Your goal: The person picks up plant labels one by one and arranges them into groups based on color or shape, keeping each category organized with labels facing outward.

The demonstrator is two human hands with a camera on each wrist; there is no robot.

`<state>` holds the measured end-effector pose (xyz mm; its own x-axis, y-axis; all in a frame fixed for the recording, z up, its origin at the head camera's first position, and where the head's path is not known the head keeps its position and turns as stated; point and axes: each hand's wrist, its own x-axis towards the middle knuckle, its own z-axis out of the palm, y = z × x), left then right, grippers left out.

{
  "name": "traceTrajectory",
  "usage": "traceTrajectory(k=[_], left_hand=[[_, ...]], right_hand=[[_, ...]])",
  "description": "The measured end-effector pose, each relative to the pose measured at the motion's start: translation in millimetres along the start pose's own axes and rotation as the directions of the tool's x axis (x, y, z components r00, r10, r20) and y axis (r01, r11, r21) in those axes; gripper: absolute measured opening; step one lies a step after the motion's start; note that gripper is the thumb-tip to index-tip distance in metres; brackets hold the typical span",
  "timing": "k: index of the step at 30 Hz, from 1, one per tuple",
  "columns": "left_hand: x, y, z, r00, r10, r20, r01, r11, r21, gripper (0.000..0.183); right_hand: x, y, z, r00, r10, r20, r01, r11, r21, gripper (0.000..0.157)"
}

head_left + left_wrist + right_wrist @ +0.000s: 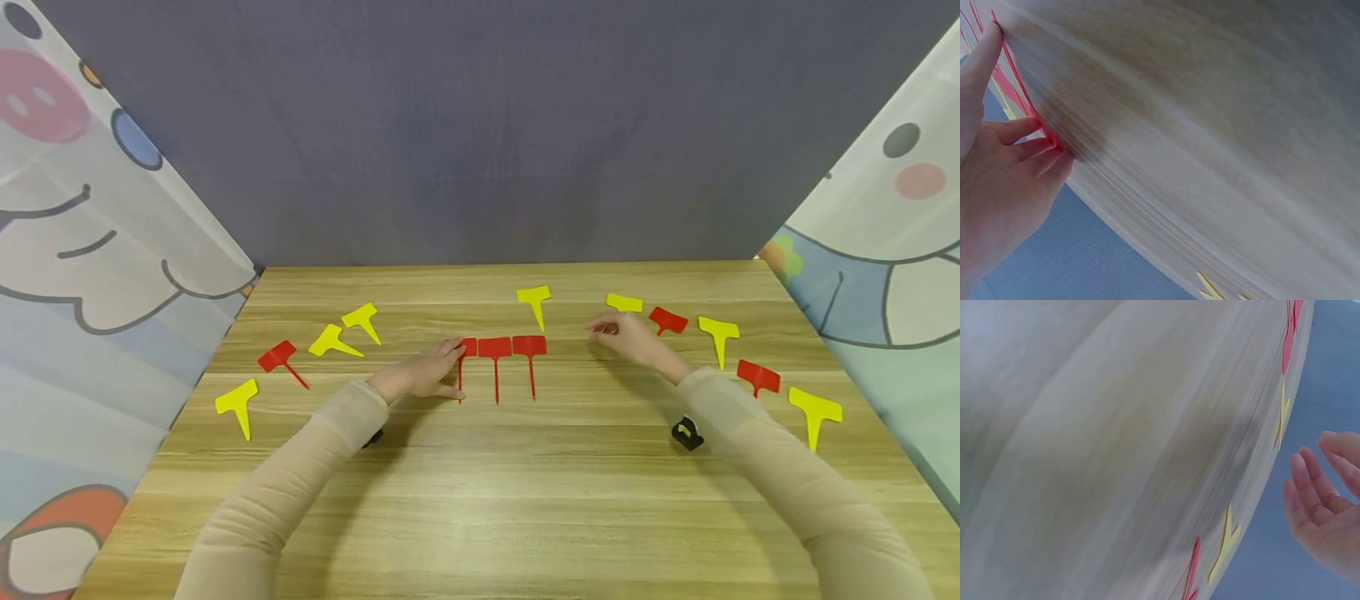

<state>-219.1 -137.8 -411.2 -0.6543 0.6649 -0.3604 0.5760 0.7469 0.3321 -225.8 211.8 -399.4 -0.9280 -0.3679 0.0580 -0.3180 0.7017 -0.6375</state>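
Observation:
Three red T-shaped plant labels lie side by side in a row, their stems toward the person. My left hand (426, 372) spans the leftmost red plant label (469, 346), fingertips on its head and thumb at the stem's lower end. In the left wrist view the thumb (985, 56) is stretched along that stem. The middle label (495, 348) and the right label (529, 345) lie untouched beside it. My right hand (628, 336) hovers over the wood with loosely bent fingers and holds nothing. It partly hides a yellow plant label (625, 302) behind it.
A yellow label (534, 300) lies behind the row. More yellow and red labels, such as a red one (278, 357) at left and a yellow one (815, 410) at right, lie along both sides of the wooden table (480, 517). A grey panel (480, 133) stands behind.

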Motion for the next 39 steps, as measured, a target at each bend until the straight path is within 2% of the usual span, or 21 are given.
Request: traceTrajectory(k=[5, 11, 24, 31, 39], left_hand=[[0.0, -0.5, -0.1, 1.000, 0.002, 0.006, -0.002, 1.000, -0.001, 0.084], [0.3, -1.0, 0.4, 1.000, 0.001, 0.013, -0.001, 1.000, 0.006, 0.084], [1.0, -1.2, 0.9, 1.000, 0.006, 0.002, -0.006, 1.000, 0.019, 0.084], [1.3, -1.2, 1.8, 1.000, 0.002, 0.007, -0.002, 1.000, 0.009, 0.084], [0.6, -0.9, 0.6, 1.000, -0.006, 0.008, 0.005, 1.000, 0.008, 0.084]], right_hand=[[-5, 7, -8.0, 0.999, -0.002, -0.041, 0.001, 0.999, -0.033, 0.022], [-11, 15, -17.5, 0.998, 0.010, -0.054, -0.014, 0.997, -0.070, 0.022], [-24, 34, -40.7, 0.993, 0.089, -0.073, -0.090, 0.996, -0.023, 0.028], [-26, 48, -49.1, 0.987, 0.125, -0.096, -0.130, 0.991, -0.038, 0.031], [-26, 58, -55.3, 0.980, 0.185, -0.077, -0.187, 0.982, -0.024, 0.036]])
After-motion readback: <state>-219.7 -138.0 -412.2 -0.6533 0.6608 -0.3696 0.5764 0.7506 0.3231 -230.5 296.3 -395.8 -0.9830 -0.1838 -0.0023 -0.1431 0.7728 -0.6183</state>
